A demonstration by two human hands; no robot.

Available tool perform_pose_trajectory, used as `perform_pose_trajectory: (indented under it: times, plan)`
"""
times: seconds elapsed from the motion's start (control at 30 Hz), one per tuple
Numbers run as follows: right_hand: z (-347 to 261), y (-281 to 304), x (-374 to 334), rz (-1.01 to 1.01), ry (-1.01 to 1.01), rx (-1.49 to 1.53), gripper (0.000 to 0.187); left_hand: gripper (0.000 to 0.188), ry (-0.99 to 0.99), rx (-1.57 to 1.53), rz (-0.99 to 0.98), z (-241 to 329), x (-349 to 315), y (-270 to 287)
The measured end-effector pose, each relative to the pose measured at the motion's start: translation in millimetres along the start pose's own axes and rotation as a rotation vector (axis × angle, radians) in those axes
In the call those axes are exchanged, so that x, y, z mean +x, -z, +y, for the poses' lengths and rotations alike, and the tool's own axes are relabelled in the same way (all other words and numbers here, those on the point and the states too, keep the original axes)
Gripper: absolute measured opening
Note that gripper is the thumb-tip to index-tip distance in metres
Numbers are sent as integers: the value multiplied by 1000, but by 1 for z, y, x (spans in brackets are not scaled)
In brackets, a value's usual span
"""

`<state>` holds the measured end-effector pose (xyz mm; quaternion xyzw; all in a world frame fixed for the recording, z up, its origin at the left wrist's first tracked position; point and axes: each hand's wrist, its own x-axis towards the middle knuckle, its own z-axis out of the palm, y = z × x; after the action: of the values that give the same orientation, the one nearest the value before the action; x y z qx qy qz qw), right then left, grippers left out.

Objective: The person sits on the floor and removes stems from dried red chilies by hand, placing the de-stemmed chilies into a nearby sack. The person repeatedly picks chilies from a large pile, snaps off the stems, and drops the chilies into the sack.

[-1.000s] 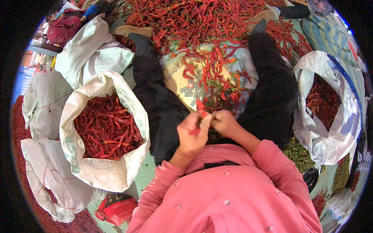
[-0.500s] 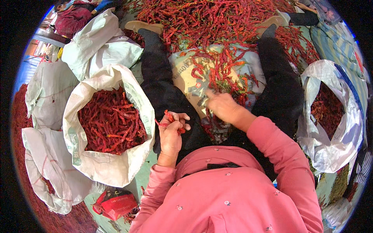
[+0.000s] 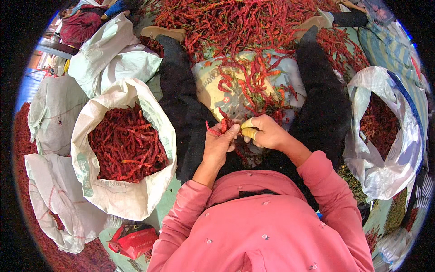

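Note:
My left hand (image 3: 221,144) is closed around several dried red chilies (image 3: 224,125), whose ends stick out past the fingers. Close against it, my right hand (image 3: 263,131) pinches with thumb and forefinger, which wear yellow finger covers (image 3: 249,128). What sits in that pinch is too small to make out. Both hands meet over my lap. Just beyond them, loose red chilies with stalks (image 3: 253,84) lie on a pale printed sheet (image 3: 210,86) between my legs.
An open white sack (image 3: 124,190) full of red chilies stands at my left. Another open white sack (image 3: 389,172), part filled, is at my right. A large chili heap (image 3: 244,22) spreads beyond my feet. A red packet (image 3: 133,240) lies near my left elbow. Another person (image 3: 81,25) sits far left.
My right hand has come back from the chilies on the sheet to meet my left. My left hand has shifted right and slightly up, still holding chilies.

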<state>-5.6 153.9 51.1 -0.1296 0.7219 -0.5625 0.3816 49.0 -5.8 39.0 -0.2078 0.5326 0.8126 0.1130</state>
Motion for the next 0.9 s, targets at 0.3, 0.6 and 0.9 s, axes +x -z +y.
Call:
perform_pose_trajectory:
  times: [0.3,0.6,0.9]
  plan:
    - [18,-12,-6,56,-6,-24,8,17,76,179,-32,-2,-6,9]
    - [38,-9,-17,242,73,-1012,11,14,-424,201,255,41,-23,-7]
    - [50,-67,14,60,306,-1195,12,6,-220,-134,186,28,-21,21]
